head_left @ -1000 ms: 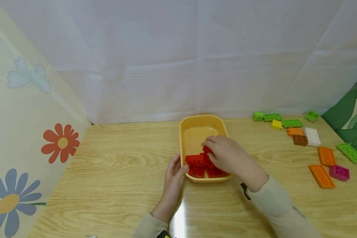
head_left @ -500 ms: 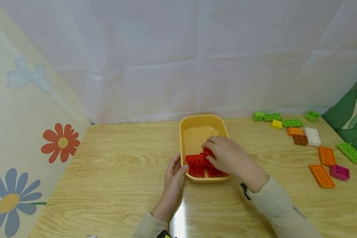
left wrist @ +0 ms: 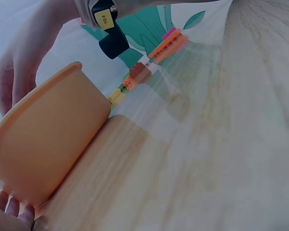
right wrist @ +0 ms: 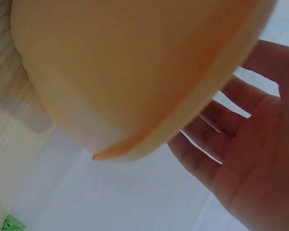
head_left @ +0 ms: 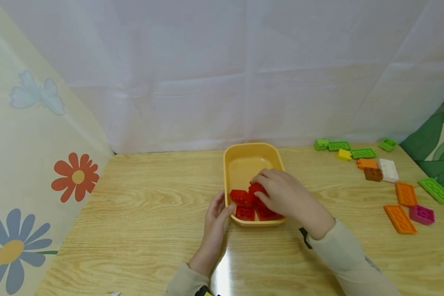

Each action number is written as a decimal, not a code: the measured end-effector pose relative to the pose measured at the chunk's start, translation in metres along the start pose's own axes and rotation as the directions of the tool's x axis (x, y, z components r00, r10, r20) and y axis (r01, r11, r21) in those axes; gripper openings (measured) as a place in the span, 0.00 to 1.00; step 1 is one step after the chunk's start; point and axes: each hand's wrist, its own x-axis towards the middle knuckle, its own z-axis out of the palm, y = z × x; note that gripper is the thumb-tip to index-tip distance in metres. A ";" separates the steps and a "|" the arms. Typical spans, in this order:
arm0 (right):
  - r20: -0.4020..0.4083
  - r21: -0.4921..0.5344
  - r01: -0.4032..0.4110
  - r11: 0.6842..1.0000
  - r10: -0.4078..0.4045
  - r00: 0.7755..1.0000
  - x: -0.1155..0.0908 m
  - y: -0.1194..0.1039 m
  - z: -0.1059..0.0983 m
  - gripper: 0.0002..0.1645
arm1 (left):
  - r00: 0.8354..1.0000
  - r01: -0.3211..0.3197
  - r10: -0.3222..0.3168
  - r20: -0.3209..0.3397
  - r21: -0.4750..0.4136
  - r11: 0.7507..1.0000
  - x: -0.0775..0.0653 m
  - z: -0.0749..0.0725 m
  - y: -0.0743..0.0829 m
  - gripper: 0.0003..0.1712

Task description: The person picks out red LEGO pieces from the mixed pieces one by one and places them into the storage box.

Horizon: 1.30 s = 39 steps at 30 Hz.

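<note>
A yellow plastic tub (head_left: 251,151) stands on the table with several red toy bricks in its near half. My left hand (head_left: 213,230) holds the tub's left wall, with the thumb at the rim and the fingers along the outside. In the left wrist view, fingertips (left wrist: 12,208) touch the outer wall. Reaching in over the right rim, my right hand (head_left: 281,191) grips a red toy brick (head_left: 256,190), partly hidden by the fingers. Another red brick (head_left: 240,197) lies tilted beside it, and a flat red one (head_left: 245,213) rests at the near end.
Loose bricks are spread along the table's right: green plates (head_left: 363,153), a yellow brick (head_left: 344,154), a brown brick (head_left: 373,174), a white brick (head_left: 388,170), orange plates (head_left: 400,219) and a magenta brick (head_left: 422,214). A white cloth (head_left: 181,82) hangs behind the table.
The red brick at my right fingertips has turned so that its studs show. The red brick to its left has shifted and tilted. My left hand and the tub have stayed put.
</note>
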 end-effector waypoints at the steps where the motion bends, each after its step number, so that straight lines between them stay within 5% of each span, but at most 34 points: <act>1: 0.003 -0.002 -0.006 1.000 0.006 1.000 0.000 0.000 0.000 0.18 | 1.000 0.001 -0.001 -0.001 0.002 1.000 0.000 0.000 0.000 0.32; 39: 0.032 0.035 -0.122 0.992 0.121 0.992 -0.005 0.010 -0.019 0.20 | 0.999 -0.052 0.052 0.016 0.012 0.999 0.003 -0.003 0.005 0.32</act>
